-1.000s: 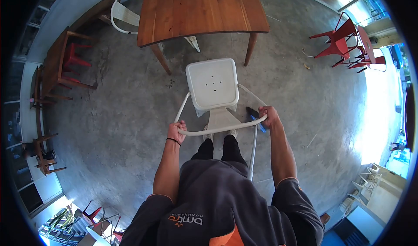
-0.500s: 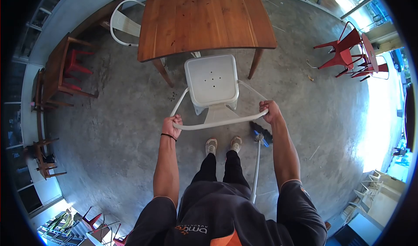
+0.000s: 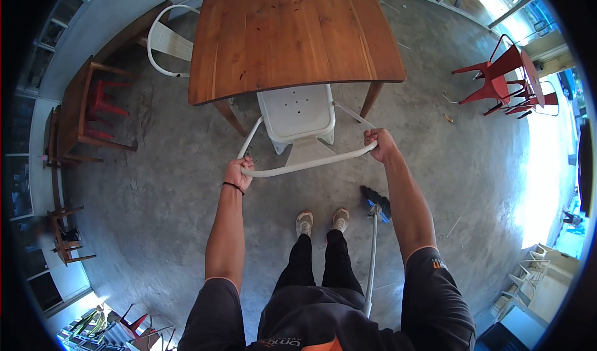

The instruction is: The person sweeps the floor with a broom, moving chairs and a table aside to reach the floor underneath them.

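Observation:
A white metal chair (image 3: 297,116) stands in front of me, its back rail toward my body and the far part of its seat under the edge of a wooden table (image 3: 292,40). My left hand (image 3: 239,172) is wrapped round the left end of the curved rail, with a dark band on the wrist. On the right end of the same rail my right hand (image 3: 380,144) is closed. A broom (image 3: 375,205) with a dark and blue head lies near my right foot, its pale handle running back beside my leg.
Another white chair (image 3: 169,41) is at the table's left side. Red chairs (image 3: 494,77) stand by a small round table at the right. Wooden furniture (image 3: 74,111) and a red stool (image 3: 107,99) line the left wall. White chairs (image 3: 525,276) are at the lower right.
The white chair has slid forward, and its seat now reaches under the table edge. Both hands have moved forward with it, still gripping the rail.

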The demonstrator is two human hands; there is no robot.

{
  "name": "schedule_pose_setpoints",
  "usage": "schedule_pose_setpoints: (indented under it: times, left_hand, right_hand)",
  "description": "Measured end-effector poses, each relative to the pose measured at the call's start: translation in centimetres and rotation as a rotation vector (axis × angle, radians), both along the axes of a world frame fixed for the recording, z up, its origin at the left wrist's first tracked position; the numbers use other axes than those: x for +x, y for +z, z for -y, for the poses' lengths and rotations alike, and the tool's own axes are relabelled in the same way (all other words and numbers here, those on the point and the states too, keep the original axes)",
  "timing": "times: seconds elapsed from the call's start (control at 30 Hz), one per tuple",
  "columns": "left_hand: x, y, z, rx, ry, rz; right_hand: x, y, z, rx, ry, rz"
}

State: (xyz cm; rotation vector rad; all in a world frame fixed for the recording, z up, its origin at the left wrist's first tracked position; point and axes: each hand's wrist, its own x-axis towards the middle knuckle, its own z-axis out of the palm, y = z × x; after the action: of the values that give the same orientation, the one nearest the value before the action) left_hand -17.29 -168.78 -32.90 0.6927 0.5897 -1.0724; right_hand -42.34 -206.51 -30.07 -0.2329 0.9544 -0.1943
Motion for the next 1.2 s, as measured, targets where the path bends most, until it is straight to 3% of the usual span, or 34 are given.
schedule_pose_setpoints:
  times: [0.23,0.33,0.43,0.47,0.53,0.57,0.6,0.63,0.67,0.7,0.77,0.87,0.93,0.97,1.0,1.07,1.13,1.2]
  left_hand:
    - [1.0,1.5,1.0,0.155,-0.011,0.009]
    - [1.1,1.0,0.9,0.192,0.007,0.012]
    - [1.8,0.4,0.2,0.143,-0.006,0.004]
    - [1.8,0.6,0.2,0.165,-0.006,0.012]
    - [2.8,-0.3,-0.6,0.134,-0.045,0.021]
    - [3.2,-0.5,-1.2,0.155,-0.045,0.021]
    - [3.7,-0.7,-1.5,0.174,-0.041,0.025]
    - [3.5,-0.5,-1.5,0.197,-0.035,0.031]
    - [2.8,0.1,-1.3,0.274,0.032,0.039]
    - [2.3,1.1,-0.8,0.349,0.094,0.052]
    - [0.6,3.0,-0.1,0.411,0.146,0.082]
    - [-3.2,4.1,-0.5,0.407,0.208,0.110]
    - [-7.3,1.1,-1.7,0.319,0.155,0.132]
    - [-10.9,2.9,-0.9,0.459,0.107,0.090]
    - [-14.0,2.7,-0.9,0.467,-0.020,0.053]
    - [-20.6,2.4,-1.3,0.478,-0.410,0.121]
    - [-26.2,2.9,-1.2,0.517,-0.734,0.164]
    - [-29.8,2.6,-0.7,0.478,-0.941,0.203]
  right_hand:
    - [0.6,-0.5,0.4,-0.063,0.139,-0.025]
    - [0.8,4.1,-2.1,-0.155,0.086,-0.220]
    - [-4.3,2.1,-5.4,-0.282,0.050,-0.342]
    - [-8.6,-3.3,-6.4,-0.559,0.378,-0.548]
    - [-16.6,-3.7,-13.1,-1.263,0.552,-0.744]
    - [-23.4,-7.4,-16.4,-1.351,0.752,-0.889]
    - [-27.2,-6.6,-20.6,-1.019,1.043,-1.210]
    - [-31.3,-7.5,-23.7,-0.729,1.385,-1.159]
    - [-33.5,-4.9,-26.7,-0.527,1.492,-1.111]
    - [-39.8,-11.3,-31.6,-0.434,1.418,-1.063]
    - [-41.9,-8.8,-35.8,-0.410,1.138,-0.970]
    - [-39.0,-4.2,-33.6,-0.062,0.588,-0.864]
    - [-39.1,-4.9,-31.6,-0.431,0.818,-0.790]
    - [-39.0,-4.9,-30.6,-0.458,0.778,-0.851]
    - [-38.5,-4.8,-29.5,-0.478,0.738,-0.915]
    - [-35.2,4.5,-28.4,-0.569,0.653,-1.062]
    - [-37.2,4.2,-29.4,-0.765,0.702,-1.207]
    - [-36.8,8.4,-29.9,-1.093,0.593,-1.358]
